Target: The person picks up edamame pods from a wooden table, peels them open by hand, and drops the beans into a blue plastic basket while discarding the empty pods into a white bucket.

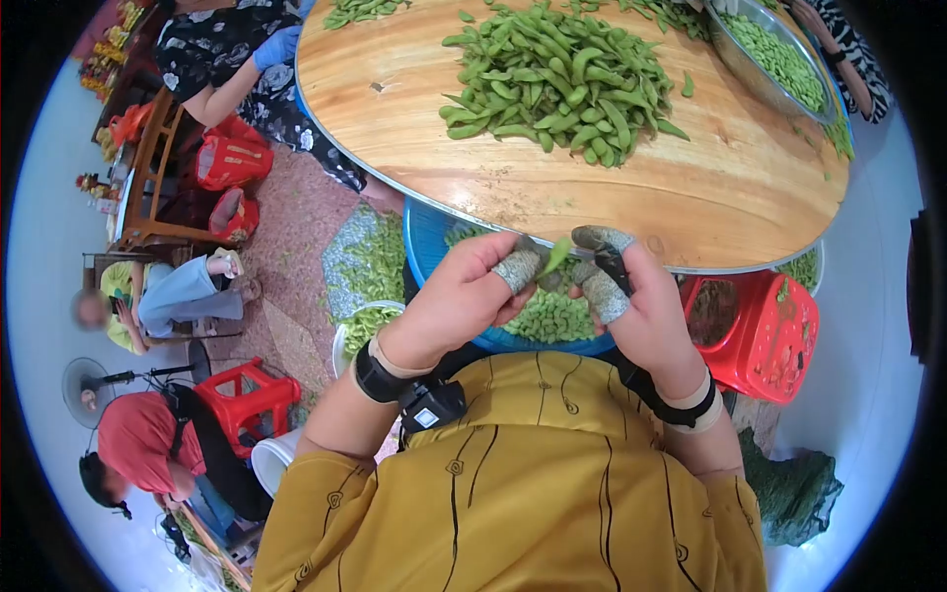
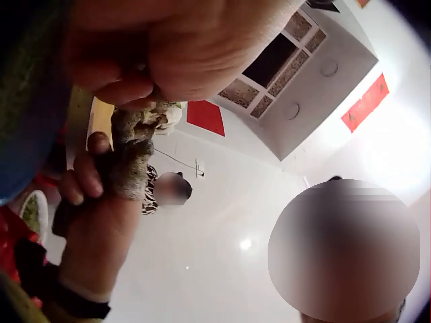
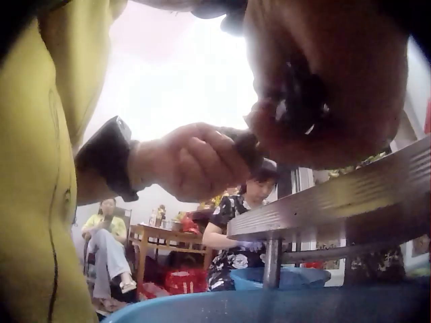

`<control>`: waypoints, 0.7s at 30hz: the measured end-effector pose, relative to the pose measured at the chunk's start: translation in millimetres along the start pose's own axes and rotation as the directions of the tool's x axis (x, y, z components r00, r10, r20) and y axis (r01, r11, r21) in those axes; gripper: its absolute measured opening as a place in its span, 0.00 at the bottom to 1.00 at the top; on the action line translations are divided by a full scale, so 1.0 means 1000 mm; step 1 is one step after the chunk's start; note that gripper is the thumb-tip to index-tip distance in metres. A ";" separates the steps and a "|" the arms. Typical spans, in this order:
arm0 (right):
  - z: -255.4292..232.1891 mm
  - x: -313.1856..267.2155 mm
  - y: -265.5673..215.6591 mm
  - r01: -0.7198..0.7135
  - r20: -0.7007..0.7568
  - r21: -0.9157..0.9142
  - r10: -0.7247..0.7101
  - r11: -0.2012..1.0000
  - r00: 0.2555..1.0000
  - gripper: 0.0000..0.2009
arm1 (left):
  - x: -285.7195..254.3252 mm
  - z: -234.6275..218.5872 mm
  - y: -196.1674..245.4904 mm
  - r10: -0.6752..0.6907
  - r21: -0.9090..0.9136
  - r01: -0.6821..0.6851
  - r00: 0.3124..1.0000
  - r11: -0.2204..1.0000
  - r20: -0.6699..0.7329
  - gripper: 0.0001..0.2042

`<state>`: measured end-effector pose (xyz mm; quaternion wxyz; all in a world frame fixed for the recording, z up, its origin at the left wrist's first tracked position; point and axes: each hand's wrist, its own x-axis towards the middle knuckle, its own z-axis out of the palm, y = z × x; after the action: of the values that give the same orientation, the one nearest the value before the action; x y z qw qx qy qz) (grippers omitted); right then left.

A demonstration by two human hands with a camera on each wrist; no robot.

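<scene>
Over the blue basin (image 1: 415, 244) at the table's near edge, my two hands meet at a green soybean pod (image 1: 559, 253). My left hand (image 1: 459, 291) pinches it from the left, its thumb in a speckled grey wrap. From the other side my right hand (image 1: 653, 314) holds it with a wrapped thumb and a dark-covered forefinger. Green beans (image 1: 552, 318) lie in the basin below. The wrist views show the hands close together, with the pod hidden by fingers. A big heap of soybean pods (image 1: 572, 84) lies on the wooden table (image 1: 395, 118).
A metal bowl (image 1: 725, 44) of shelled beans stands at the table's far right. Red stools (image 1: 774, 335) flank me, one close on the right. A white tub (image 1: 340, 350) with green pods stands left of the basin. Other people sit around, one wearing a blue glove (image 1: 277, 47).
</scene>
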<state>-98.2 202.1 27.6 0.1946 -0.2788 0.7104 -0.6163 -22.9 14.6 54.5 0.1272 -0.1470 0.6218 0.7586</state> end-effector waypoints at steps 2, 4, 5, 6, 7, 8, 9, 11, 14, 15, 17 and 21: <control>-0.003 -0.002 -0.005 -0.273 0.176 0.302 0.228 0.914 0.958 0.16 | 0.003 -0.001 -0.009 0.042 0.004 -0.042 0.999 0.999 -0.009 0.07; -0.002 -0.004 -0.007 -0.280 0.201 0.311 0.225 0.908 0.953 0.16 | 0.004 0.002 -0.015 0.165 0.166 -0.152 0.984 0.974 -0.068 0.06; -0.001 -0.004 -0.007 -0.286 0.228 0.319 0.219 0.904 0.949 0.16 | 0.004 0.003 -0.015 0.163 0.167 -0.150 0.985 0.974 -0.065 0.06; -0.002 -0.005 -0.007 -0.285 0.226 0.321 0.219 0.903 0.949 0.16 | 0.004 0.003 -0.016 0.177 0.249 -0.155 0.982 0.956 -0.069 0.07; -0.003 -0.005 -0.007 -0.283 0.223 0.299 0.222 0.912 0.949 0.16 | 0.005 0.003 -0.016 0.194 0.328 -0.160 0.978 0.931 -0.072 0.08; -0.003 -0.005 -0.007 -0.282 0.220 0.276 0.225 0.919 0.949 0.16 | 0.007 0.002 -0.018 0.194 0.330 -0.161 0.978 0.930 -0.070 0.08; -0.003 -0.004 -0.007 -0.282 0.218 0.278 0.225 0.918 0.950 0.16 | 0.009 0.001 -0.022 0.262 0.361 -0.227 0.964 0.904 -0.050 0.09; -0.003 -0.003 -0.009 -0.318 0.211 0.241 0.270 0.917 0.939 0.16 | 0.010 0.000 -0.023 0.329 0.391 -0.292 0.944 0.873 -0.028 0.10; -0.003 -0.003 -0.007 -0.323 0.211 0.246 0.274 0.914 0.938 0.18 | 0.008 0.002 -0.019 0.278 0.423 -0.228 0.959 0.877 -0.059 0.11; -0.003 -0.003 -0.007 -0.323 0.211 0.246 0.275 0.914 0.938 0.18 | 0.009 0.000 -0.022 0.319 0.498 -0.260 0.947 0.827 -0.036 0.11; -0.002 -0.003 -0.008 -0.312 0.210 0.292 0.258 0.904 0.943 0.21 | 0.009 0.000 -0.025 0.357 0.569 -0.288 0.934 0.770 -0.010 0.11; -0.003 -0.002 -0.009 -0.333 0.214 0.277 0.280 0.901 0.936 0.24 | 0.010 0.005 -0.026 0.341 0.500 -0.288 0.940 0.817 -0.015 0.10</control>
<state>-97.0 205.1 37.0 0.3900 -0.1804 0.6210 -0.6555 -22.7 24.2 28.1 0.0006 -0.0443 0.8150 0.5777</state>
